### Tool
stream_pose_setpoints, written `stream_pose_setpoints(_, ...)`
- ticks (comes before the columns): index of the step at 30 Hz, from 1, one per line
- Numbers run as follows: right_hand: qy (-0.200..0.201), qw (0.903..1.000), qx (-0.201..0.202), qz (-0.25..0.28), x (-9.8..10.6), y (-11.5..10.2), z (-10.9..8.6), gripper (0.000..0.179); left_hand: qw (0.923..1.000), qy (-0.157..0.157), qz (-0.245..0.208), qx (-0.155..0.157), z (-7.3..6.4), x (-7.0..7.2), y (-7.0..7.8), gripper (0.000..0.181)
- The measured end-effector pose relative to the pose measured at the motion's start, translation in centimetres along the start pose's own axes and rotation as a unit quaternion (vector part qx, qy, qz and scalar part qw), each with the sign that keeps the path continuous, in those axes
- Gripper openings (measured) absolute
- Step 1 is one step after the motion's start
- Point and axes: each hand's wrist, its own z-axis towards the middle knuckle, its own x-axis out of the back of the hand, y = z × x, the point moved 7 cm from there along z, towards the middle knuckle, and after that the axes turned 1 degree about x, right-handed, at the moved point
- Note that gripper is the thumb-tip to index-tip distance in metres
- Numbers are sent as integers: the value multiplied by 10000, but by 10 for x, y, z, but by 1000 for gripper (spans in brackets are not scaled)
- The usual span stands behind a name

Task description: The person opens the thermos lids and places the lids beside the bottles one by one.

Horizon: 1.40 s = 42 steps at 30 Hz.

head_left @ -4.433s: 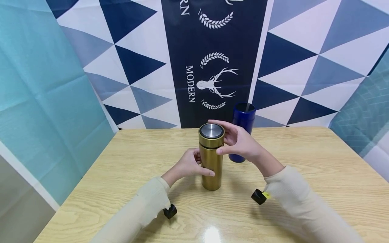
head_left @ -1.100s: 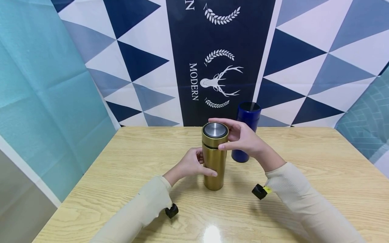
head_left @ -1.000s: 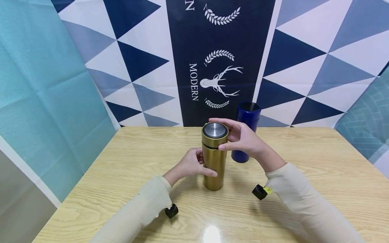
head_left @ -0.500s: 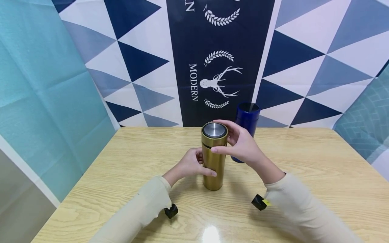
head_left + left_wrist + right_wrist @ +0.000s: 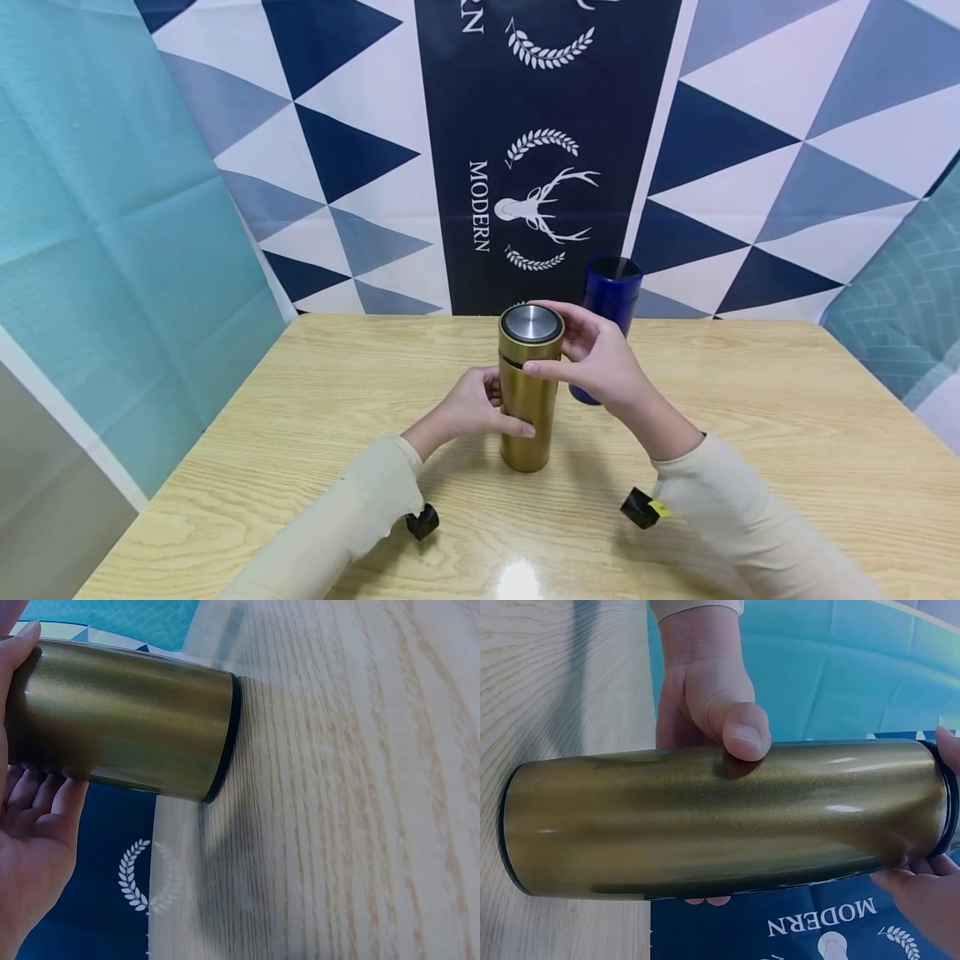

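The left hand (image 5: 478, 408) is clasping the body of a gold vacuum flask (image 5: 527, 398), which is standing upright on the table (image 5: 315, 400), while the right hand (image 5: 598, 358) is gripping around its steel-topped lid (image 5: 532, 322), thumb lying by the dark seam. Working well here probably means bracing the body firmly, so that force on the lid is neither tipping nor spinning the flask. A dark blue flask (image 5: 610, 302) is standing just behind the right hand, leaving wider room leftward, where bare wood is stretching to the table's far edge.
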Motion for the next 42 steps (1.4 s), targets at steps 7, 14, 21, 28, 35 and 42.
stream_pose_setpoints(7, -187, 9995, 97, 229, 0, -2, 1, 70, 10000, 11, 3, 32, 0, 0, -1, 56)
stream_pose_setpoints(14, -277, 9993, 61, 240, 0, -2, 2, 71, 9999, 40, -4, 103, 0, 0, -2, 57)
stream_pose_setpoints(21, -362, 9988, 110, 322, 3, -4, 6, 70, 9999, 65, -5, 83, 0, 0, 0, 56)
stream_pose_setpoints(28, -432, 9978, 232, 448, 6, -10, 9, 68, 9999, 69, -87, 22, -1, 0, 1, 56)
stream_pose_setpoints(35, -332, 9980, 312, 446, 16, -17, 6, 66, 9998, 79, -126, 103, -3, 0, 2, 59)
stream_pose_setpoints(42, -216, 9993, 168, 257, 26, -21, -5, 65, 9998, 186, 41, 104, -7, -1, 4, 55)
